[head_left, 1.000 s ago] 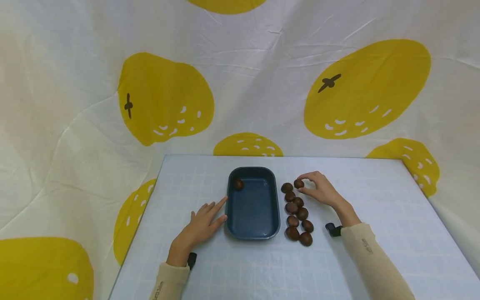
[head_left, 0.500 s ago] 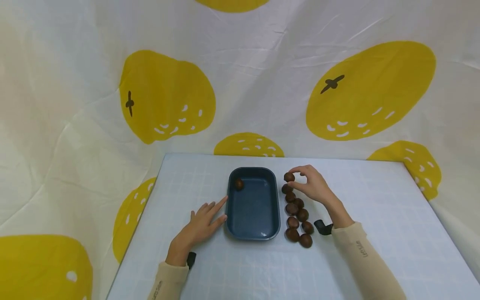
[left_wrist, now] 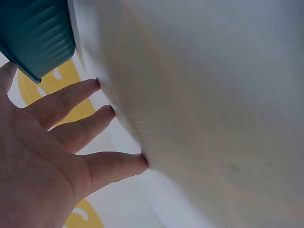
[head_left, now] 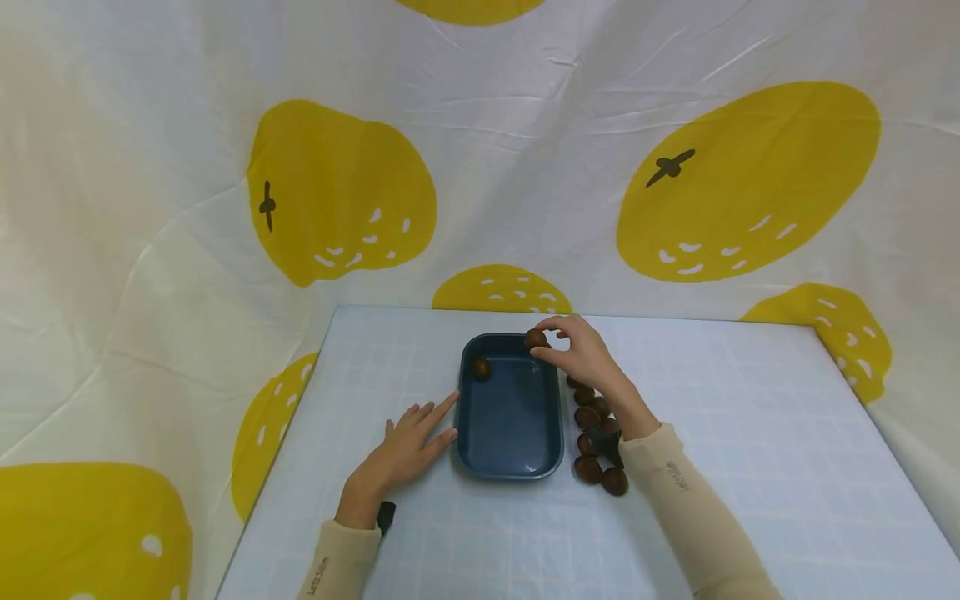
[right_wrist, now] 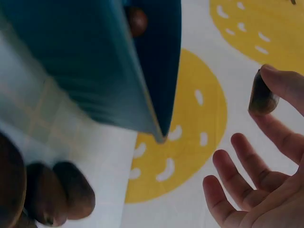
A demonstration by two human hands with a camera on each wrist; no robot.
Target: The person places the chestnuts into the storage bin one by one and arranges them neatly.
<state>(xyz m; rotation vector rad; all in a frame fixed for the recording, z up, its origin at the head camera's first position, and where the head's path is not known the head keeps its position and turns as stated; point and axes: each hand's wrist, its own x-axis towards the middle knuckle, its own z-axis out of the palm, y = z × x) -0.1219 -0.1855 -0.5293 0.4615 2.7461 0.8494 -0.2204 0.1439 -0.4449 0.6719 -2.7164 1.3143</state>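
A dark blue rectangular tray (head_left: 510,429) stands on the table, with one brown chestnut (head_left: 482,368) inside near its far left corner. Between thumb and index finger my right hand (head_left: 583,354) pinches another chestnut (head_left: 535,338), over the tray's far right corner. The right wrist view shows that pinched chestnut (right_wrist: 263,99) clearly, the other fingers spread apart. My left hand (head_left: 405,446) lies left of the tray, fingers extended; its index fingertip touches the tray's side. In the left wrist view several of its fingertips rest on the tabletop.
Several chestnuts (head_left: 588,470) lie in two rough columns right of the tray, partly hidden under my right wrist and its black camera (head_left: 606,446). A white cloth (head_left: 517,200) printed with yellow fruit hangs behind the white table (head_left: 750,433).
My right hand has carried the pinched chestnut leftward from beside the columns to above the tray's far right corner. The left hand has stayed by the tray.
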